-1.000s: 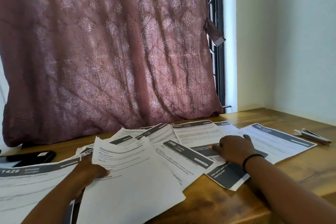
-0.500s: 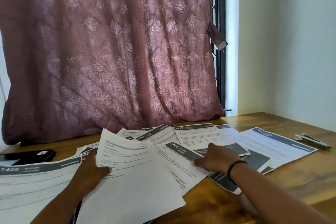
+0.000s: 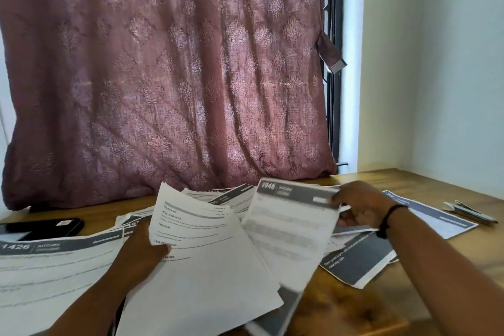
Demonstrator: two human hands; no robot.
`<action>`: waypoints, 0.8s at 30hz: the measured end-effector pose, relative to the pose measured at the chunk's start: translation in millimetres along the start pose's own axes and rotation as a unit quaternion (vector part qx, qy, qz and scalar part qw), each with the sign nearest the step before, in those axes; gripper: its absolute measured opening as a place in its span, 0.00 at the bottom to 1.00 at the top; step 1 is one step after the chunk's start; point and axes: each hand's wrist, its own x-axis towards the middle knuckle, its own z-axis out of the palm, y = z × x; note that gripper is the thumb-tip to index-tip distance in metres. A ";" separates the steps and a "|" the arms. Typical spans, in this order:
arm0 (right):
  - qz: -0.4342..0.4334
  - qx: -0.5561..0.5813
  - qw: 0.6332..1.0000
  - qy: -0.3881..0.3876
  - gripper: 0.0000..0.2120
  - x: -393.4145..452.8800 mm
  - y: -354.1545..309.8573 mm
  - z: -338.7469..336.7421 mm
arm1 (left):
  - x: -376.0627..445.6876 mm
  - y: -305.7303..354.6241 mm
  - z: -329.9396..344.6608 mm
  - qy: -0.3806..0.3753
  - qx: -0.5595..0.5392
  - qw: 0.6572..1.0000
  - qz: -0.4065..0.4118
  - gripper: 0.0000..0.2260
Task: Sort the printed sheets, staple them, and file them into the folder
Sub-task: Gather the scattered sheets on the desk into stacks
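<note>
Sheet 2946 hangs lifted above the spread papers, pinched at its top corner by the right hand. Left hand grips a text sheet beside it. Held by one corner, 2946 could sag, crease, or drag loose sheets across the wooden table.
</note>
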 end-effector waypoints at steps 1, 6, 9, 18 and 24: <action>-0.010 0.016 1.000 0.024 0.06 5.2 -4.7 -11.3 | -0.3 0.4 -0.5 -0.002 0.005 1.000 -0.003 0.26; -0.030 -0.037 0.992 0.118 0.09 41.4 -13.2 -61.3 | -0.8 3.5 -2.5 -0.020 0.046 0.999 -0.002 0.29; -0.024 -0.141 0.981 0.134 0.10 72.1 -9.4 -75.8 | -1.7 5.2 -2.7 -0.033 0.088 0.995 0.038 0.33; -0.140 -0.450 0.870 0.147 0.16 140.0 -33.5 -32.0 | 9.6 6.4 11.0 -0.045 0.187 0.980 0.045 0.37; -0.196 -0.366 0.889 0.192 0.25 161.0 -23.4 5.3 | 17.3 1.4 13.8 -0.046 0.209 0.976 0.032 0.39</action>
